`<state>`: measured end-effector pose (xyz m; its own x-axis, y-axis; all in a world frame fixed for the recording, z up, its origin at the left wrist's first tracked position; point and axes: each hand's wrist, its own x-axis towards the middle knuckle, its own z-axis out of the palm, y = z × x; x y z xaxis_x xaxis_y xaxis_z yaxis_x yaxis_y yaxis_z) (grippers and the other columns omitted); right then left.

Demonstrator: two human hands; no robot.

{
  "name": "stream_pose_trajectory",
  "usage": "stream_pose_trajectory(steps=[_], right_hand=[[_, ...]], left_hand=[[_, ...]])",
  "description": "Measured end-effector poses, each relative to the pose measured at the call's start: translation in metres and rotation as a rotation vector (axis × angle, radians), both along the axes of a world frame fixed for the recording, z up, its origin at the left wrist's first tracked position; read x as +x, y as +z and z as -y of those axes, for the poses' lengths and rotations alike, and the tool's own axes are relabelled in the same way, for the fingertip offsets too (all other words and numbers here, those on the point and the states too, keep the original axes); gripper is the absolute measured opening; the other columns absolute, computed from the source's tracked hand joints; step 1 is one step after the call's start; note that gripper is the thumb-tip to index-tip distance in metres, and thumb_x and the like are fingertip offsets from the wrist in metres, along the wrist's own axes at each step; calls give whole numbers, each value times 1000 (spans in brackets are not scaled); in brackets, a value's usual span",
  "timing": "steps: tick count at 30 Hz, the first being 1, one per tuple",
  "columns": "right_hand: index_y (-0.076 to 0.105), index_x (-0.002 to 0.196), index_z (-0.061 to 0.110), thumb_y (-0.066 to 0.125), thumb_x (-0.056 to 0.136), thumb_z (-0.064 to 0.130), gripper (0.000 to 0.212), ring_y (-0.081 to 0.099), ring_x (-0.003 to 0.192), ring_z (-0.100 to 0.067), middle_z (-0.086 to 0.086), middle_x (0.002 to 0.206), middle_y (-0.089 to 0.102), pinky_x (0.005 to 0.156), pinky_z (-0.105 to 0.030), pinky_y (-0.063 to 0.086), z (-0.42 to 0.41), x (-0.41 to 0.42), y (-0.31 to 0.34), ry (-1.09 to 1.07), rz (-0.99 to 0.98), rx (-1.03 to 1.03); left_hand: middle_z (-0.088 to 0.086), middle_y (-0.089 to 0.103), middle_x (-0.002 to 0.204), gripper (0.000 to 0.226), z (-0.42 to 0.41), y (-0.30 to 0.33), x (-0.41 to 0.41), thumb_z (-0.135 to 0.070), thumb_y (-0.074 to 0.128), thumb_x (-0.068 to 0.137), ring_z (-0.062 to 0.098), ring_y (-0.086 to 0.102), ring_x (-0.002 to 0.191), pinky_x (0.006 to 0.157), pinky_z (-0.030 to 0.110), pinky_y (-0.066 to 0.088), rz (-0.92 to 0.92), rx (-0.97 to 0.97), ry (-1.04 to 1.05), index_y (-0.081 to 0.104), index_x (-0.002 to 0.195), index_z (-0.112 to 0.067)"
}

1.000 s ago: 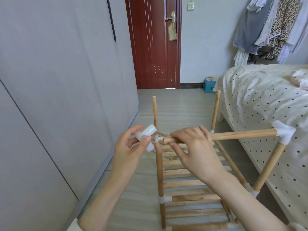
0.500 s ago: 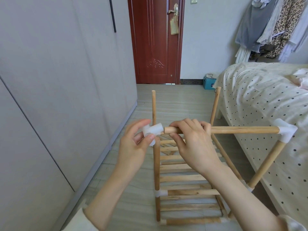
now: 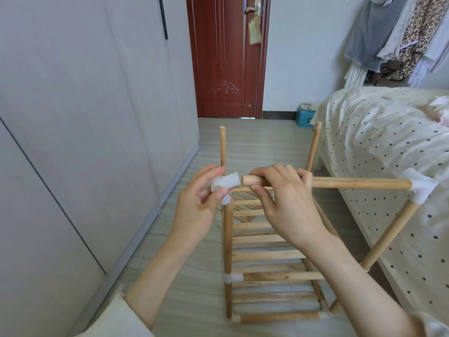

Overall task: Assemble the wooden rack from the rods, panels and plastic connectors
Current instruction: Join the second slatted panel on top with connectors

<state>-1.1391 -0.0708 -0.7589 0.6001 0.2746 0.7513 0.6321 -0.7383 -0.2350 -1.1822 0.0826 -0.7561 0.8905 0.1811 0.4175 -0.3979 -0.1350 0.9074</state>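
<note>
While left hand [image 3: 196, 210] pinches connector [image 3: 224, 184] — right hand [image 3: 286, 203] grips rod [image 3: 352, 184]

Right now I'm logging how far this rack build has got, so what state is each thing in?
left hand: pinching the white connector
white connector: on the near left post top, side socket empty
right hand: gripping the top rod
top rod: far end seated in the corner connector, near end just short of the socket
rack: partly built, slatted shelves in place
door: closed
</note>
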Motion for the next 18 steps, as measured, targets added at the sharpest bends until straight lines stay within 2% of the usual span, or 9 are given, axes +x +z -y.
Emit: stream_pose_trajectory(steps=[5, 9, 14, 18], right_hand=[[64, 98, 20, 40, 87, 35, 30, 47, 80, -12, 8, 85, 58, 78, -26, 19, 2, 2, 0, 7, 1, 6], [64, 99, 19, 41, 87, 35, 30, 42, 81, -9, 8, 86, 58, 78, -27, 19, 5, 1, 0, 20, -1, 6], [64, 101, 19, 41, 87, 35, 31, 48, 81, -12, 8, 87, 59, 78, -27, 21, 6, 1, 1, 24, -17, -6], [64, 104, 16, 43, 86, 35, 34, 54, 82, -16, 6, 88, 62, 77, -26, 22, 8, 0, 4, 47, -49, -29]], left_hand=[[-15, 52, 122, 37, 0, 3, -1, 8, 55, 87, 5, 68, 88, 69, 8, 47, -18, -32, -43, 62, 102, -26], [-17, 50, 127, 40, -1, 3, 0, 6, 56, 87, 3, 67, 85, 70, 8, 46, -39, 44, -55, 61, 103, -31], [-11, 50, 130, 41, 1, -2, 4, 2, 58, 87, 14, 65, 97, 77, 12, 48, -16, 89, -7, 61, 103, -36], [-21, 48, 125, 41, 3, -2, 2, 1, 58, 87, 13, 63, 104, 78, 10, 46, -2, 119, -3, 60, 103, -37]])
